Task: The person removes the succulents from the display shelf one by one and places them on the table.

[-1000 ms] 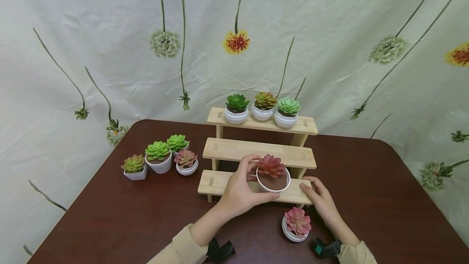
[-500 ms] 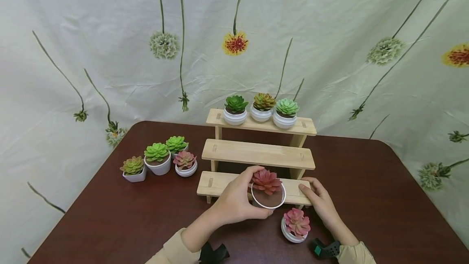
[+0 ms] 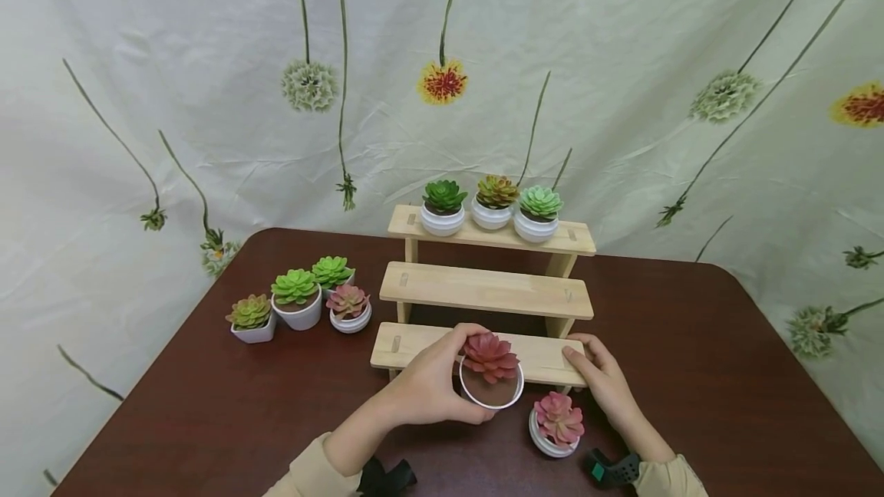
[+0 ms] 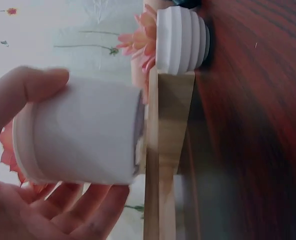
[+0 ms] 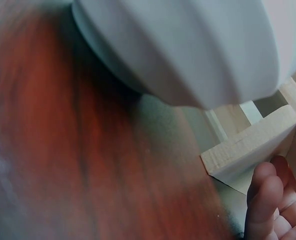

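My left hand (image 3: 430,383) holds a potted red succulent (image 3: 490,357) in front of the lowest step, thumb on the near side and fingers round the far side. In the left wrist view its smooth white pot (image 4: 88,131) is raised off the table. At the right end of the three-step wooden stand (image 3: 542,359), my right hand (image 3: 602,380) grips the lowest plank, thumb on top; in the right wrist view its fingers (image 5: 265,195) are at the plank's underside. A pink succulent in a ribbed white pot (image 3: 558,420) stands on the table between the hands.
On the top step sit a dark green succulent (image 3: 443,205), an orange-green one (image 3: 494,202) and a pale green one (image 3: 539,213). Several more potted succulents (image 3: 297,305) cluster on the table's left. A flower-patterned cloth (image 3: 442,6) hangs behind the dark table (image 3: 691,343).
My left hand has moved the red succulent toward the left and nearer to me, away from above the lowest step. My right hand has stayed at the plank's end.
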Available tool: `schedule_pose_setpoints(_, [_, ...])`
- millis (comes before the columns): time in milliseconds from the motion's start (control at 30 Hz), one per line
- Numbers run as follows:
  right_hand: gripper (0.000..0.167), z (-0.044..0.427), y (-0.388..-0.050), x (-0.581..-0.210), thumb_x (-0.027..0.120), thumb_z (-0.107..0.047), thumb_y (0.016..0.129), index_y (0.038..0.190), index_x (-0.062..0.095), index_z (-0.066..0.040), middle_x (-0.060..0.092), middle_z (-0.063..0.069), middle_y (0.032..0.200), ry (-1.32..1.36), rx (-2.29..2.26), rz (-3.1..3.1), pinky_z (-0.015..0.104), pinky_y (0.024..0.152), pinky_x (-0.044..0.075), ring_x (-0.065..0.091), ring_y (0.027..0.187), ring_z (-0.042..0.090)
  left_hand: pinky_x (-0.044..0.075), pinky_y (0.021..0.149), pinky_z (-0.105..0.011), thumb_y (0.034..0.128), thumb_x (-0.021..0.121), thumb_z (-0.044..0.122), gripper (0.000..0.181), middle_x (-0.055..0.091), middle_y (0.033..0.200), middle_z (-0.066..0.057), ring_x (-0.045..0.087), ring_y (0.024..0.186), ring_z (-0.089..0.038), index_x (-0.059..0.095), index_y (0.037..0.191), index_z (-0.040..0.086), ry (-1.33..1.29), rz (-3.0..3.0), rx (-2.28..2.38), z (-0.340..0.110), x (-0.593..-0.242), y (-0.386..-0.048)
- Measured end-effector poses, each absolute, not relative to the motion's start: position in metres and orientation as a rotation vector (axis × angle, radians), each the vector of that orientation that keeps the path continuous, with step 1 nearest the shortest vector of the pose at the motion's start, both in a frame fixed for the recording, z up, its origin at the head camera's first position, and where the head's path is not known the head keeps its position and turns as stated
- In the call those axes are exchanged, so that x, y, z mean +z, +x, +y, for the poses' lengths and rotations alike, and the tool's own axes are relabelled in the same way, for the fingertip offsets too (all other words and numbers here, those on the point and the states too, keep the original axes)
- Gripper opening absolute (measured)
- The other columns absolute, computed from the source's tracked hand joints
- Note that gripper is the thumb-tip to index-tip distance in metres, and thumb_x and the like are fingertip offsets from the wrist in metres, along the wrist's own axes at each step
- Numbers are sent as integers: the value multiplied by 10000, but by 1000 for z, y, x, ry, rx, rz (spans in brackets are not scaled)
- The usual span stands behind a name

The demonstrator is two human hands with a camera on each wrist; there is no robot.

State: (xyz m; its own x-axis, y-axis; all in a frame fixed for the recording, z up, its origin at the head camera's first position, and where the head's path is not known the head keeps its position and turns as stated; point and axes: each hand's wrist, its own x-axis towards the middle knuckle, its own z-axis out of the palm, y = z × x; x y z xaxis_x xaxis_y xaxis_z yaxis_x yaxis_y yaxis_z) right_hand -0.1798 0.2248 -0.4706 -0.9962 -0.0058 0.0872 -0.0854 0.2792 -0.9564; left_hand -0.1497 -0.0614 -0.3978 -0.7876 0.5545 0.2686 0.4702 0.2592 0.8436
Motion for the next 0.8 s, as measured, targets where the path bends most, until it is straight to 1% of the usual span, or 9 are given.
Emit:
schedule_pose_setpoints(167, [253, 225, -180, -471, 572, -183, 936, 1145, 551, -43, 555, 27, 694, 83, 1842, -2466, 272, 483, 450, 510, 514, 119, 422, 930, -244, 638, 853, 142, 746, 591, 1117, 98, 593, 952, -54, 429, 1250, 169, 1087, 2294, 1550, -65, -401, -152])
schedule_pose_setpoints(267, [254, 225, -180, -470, 572, -184, 936, 1146, 551, -43, 555, 31, 693, 84, 1849, -2465, 271, 484, 450, 511, 514, 120, 458, 885, -247, 652, 839, 94, 700, 617, 1088, 80, 607, 931, -65, 430, 1218, 131, 1151, 2204, 1544, -66, -405, -154])
schedule_pose_setpoints(433, [257, 225, -181, -471, 576, -189, 935, 1142, 552, -39, 554, 36, 691, 83, 1853, -2466, 271, 486, 448, 510, 513, 125, 490, 834, -246, 630, 828, 19, 689, 645, 1043, 75, 622, 903, -66, 426, 1182, 109, 1176, 2129, 1522, -65, -408, -154])
schedule_pose_setpoints(633, [257, 225, -180, -470, 573, -187, 935, 1143, 550, -38, 556, 42, 690, 81, 1851, -2471, 275, 484, 449, 512, 511, 130, 445, 877, -218, 587, 857, 160, 726, 582, 1045, 125, 563, 958, -15, 447, 1185, 197, 1135, 2419, 1313, -61, -406, -147])
schedule_pose_setpoints(667, [256, 225, -180, -470, 572, -184, 935, 1145, 549, -38, 555, 41, 689, 83, 1850, -2471, 275, 484, 449, 512, 510, 130, 441, 877, -218, 580, 861, 192, 727, 574, 1044, 132, 553, 966, -13, 452, 1181, 210, 1126, 2475, 1269, -60, -406, -145])
schedule_pose_setpoints(800, [255, 225, -180, -470, 569, -166, 937, 1150, 545, -28, 557, 35, 688, 85, 1858, -2463, 274, 481, 447, 512, 508, 128, 451, 851, -231, 567, 869, 233, 710, 580, 1021, 133, 562, 951, -36, 472, 1156, 219, 1083, 2578, 1171, -56, -406, -140])
